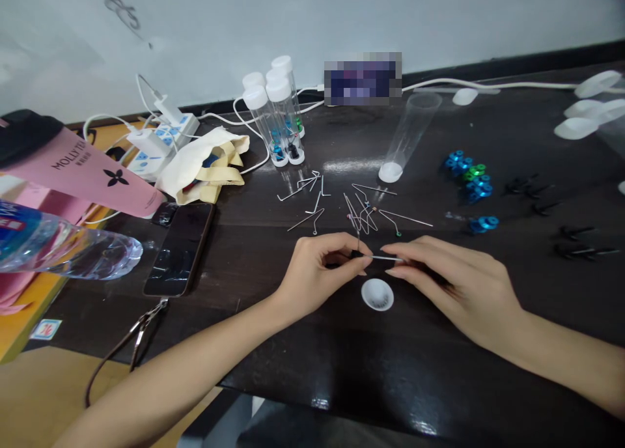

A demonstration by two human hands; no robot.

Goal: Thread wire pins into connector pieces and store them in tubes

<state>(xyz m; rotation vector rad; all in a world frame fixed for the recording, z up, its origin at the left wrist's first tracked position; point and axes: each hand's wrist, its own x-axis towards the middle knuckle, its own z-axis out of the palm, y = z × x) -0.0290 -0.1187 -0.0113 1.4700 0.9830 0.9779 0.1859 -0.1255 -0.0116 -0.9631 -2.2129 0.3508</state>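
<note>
Above the dark table, my left hand [312,272] pinches a small dark piece, mostly hidden by the fingertips, with a thin wire rising from it. My right hand [459,288] grips one end of a thin straight metal rod [385,258], whose other end reaches my left fingertips. Just below the fingertips is a small white cup-like cap [377,295] with tiny dark bits inside. Beyond the hands lie several bent wires [361,217], some with small coloured ends, and several L-shaped hex keys [312,191].
Blue metal fittings [478,187] and black screw-like pieces [581,249] lie at right. Capped clear tubes [278,109] and one uncapped tube [410,135] stand behind. To the left are a phone [180,249], a cloth bag [205,165], a pink cup [92,168] and a bottle [73,249].
</note>
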